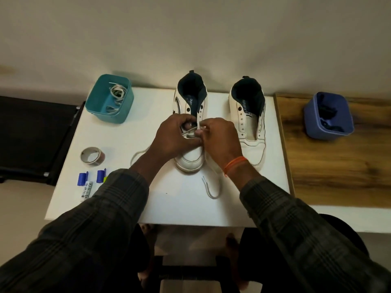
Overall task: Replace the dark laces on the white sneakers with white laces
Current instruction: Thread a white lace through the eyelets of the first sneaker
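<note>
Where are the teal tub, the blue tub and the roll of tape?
teal tub (124, 106): head view, right outer wall.
blue tub (326, 132): head view, front outer wall.
roll of tape (97, 161): head view, outer side of the roll.

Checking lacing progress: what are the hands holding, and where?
Both hands pinch the white lace over the left sneaker's lower eyelets; its ends trail loose.

Blue print marks the dark insoles of both white high-top sneakers (191, 123) (249, 115), too blurred to read; nothing else carries legible text.
</note>
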